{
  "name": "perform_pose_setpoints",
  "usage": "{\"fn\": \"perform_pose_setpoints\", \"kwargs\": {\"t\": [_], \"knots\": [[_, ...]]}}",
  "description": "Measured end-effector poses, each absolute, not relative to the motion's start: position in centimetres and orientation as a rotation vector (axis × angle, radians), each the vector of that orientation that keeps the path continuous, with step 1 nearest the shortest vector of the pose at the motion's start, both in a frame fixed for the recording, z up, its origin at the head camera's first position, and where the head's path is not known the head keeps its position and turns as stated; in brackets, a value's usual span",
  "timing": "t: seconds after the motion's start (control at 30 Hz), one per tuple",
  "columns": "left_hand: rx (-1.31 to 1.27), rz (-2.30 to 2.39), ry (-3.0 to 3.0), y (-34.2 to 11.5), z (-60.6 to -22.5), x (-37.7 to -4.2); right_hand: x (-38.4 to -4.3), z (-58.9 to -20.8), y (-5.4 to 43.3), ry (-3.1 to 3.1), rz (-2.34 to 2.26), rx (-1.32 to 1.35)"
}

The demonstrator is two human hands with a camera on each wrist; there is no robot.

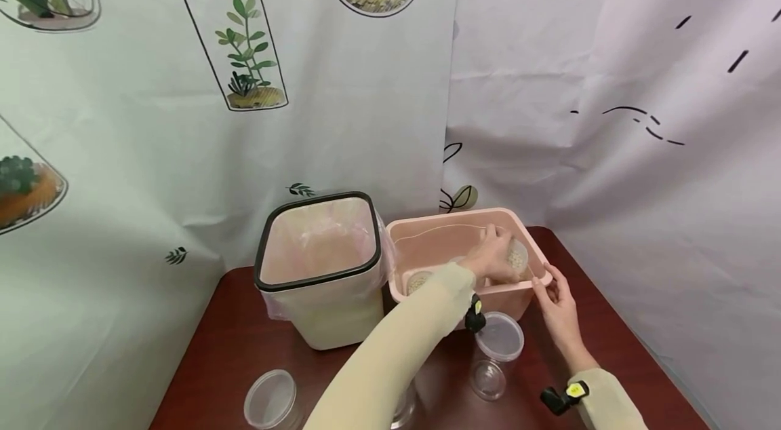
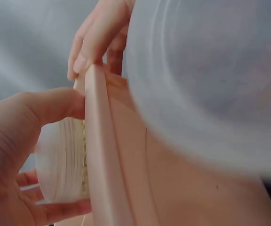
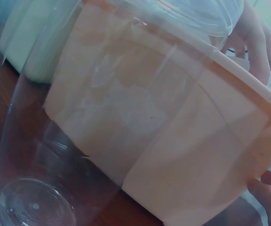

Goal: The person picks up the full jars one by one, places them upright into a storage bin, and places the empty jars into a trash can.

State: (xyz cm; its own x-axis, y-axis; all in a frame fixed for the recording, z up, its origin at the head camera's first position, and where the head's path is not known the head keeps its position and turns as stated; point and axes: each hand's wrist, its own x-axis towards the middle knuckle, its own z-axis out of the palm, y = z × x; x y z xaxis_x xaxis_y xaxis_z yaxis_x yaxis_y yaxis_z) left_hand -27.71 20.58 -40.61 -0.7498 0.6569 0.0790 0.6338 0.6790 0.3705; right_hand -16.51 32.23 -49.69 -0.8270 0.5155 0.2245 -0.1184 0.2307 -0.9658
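Inside the pink bin [image 1: 451, 224], my left hand [image 1: 488, 257] grips a clear plastic jar [image 1: 518, 255] that has small pale pellets in it. In the left wrist view the thumb and fingers curl round this jar [image 2: 62, 160], close against the bin wall. My right hand [image 1: 559, 313] holds the bin's front right corner, with fingers over the rim and the thumb at the outside. A second round container [image 1: 417, 281] with pale pellets lies in the bin's left part, partly hidden by my left sleeve.
A lined trash can [image 1: 342, 315] with a black rim stands left of the bin. Before the bin is a tall clear jar [image 1: 499, 342] with a translucent top. Another clear jar [image 1: 271, 400] sits at the front left; one more [image 1: 404, 409] is half behind my sleeve. A printed curtain [image 1: 366, 111] hangs behind.
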Motion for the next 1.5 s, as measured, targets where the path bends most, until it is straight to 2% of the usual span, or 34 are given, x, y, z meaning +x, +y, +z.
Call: {"fn": "perform_pose_setpoints", "kwargs": {"t": [0.4, 0.57, 1.1, 1.33, 1.5], "knots": [[1.244, 0.396, 2.750, 19.7, -41.2, -29.0, -16.7, -49.5, 31.4, -2.049, 1.621, -0.362], [1.178, 0.367, 2.689, 19.2, -41.3, -28.8, -16.8, -49.5, 31.2, -2.072, 1.617, -0.347], [1.344, 0.439, 2.642, 18.3, -40.4, -28.2, -16.5, -49.0, 32.0, -1.980, 1.724, -0.355], [1.326, 0.475, 2.659, 17.4, -39.3, -27.3, -16.1, -48.0, 31.6, -2.065, 1.564, -0.418], [1.400, 0.590, 2.666, 16.5, -38.6, -26.7, -15.5, -48.2, 32.5, -1.985, 1.580, -0.254]]}}
